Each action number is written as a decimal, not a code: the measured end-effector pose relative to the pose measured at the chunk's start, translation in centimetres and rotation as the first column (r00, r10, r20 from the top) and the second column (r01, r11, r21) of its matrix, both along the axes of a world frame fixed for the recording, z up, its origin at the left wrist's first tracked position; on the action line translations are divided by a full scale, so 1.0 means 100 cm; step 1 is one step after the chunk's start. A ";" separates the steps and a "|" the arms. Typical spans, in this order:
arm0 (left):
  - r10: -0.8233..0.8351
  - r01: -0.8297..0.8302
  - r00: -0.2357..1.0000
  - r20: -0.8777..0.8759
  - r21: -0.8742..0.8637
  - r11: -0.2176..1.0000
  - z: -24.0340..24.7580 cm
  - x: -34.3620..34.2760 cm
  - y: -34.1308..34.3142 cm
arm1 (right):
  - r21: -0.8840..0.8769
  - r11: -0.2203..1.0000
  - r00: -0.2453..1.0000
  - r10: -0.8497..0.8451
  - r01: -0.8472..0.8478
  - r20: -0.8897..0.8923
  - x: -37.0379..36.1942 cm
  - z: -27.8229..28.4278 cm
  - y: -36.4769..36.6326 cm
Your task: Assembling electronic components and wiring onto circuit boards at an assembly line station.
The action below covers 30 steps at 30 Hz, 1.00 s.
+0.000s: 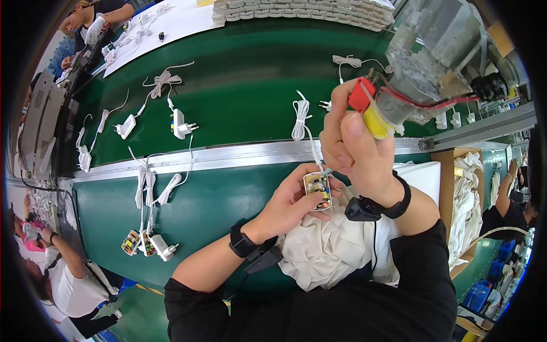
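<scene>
Two bare hands: the left hand (pixel 289 200) pinches an oblong white adapter shell (pixel 317 185), components exposed; the right hand (pixel 364 149) closes around a crusty, translucent-grey tool (pixel 407 85) wrapped in red and yellow. Beneath the shell — crumpled cream cloth (pixel 325 251). Beyond, a metal rail (pixel 245 155) edges the green bench (pixel 228 196) — which stretches leftward to corded adapters (pixel 163 248).

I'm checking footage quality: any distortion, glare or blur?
Head view: the fisheye bows the metal rail, and the corners go black; same view: pale shine along the rail, while the charger in the left hand looks fairly sharp.
</scene>
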<state>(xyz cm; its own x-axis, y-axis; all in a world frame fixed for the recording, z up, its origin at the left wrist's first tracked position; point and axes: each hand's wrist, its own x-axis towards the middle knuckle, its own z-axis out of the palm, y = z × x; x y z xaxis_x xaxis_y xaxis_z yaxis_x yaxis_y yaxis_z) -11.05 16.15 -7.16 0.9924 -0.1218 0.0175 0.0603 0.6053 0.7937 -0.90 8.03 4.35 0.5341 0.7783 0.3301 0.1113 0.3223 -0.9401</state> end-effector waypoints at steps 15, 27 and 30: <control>0.179 -0.203 0.975 -0.135 -0.189 0.961 0.010 -0.005 0.024 | -0.041 0.996 0.997 0.077 -0.077 0.009 -0.016 0.003 0.011; 0.071 -0.112 0.991 -0.114 -0.408 0.906 0.011 -0.012 0.031 | -0.009 0.996 0.994 0.089 -0.089 -0.063 -0.028 0.009 0.022; 0.012 -0.051 0.996 -0.087 -0.461 0.886 0.012 -0.014 0.036 | -0.039 0.997 0.997 0.066 -0.065 0.041 -0.031 0.004 0.027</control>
<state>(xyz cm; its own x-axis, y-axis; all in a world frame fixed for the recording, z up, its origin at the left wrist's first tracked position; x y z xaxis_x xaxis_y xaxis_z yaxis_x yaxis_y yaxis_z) -12.40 19.77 -5.93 0.9960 -0.0876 -0.0148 0.0857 0.9049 0.4169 -3.98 10.75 4.76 0.4679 0.8235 0.3207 0.1305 0.2944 -0.9467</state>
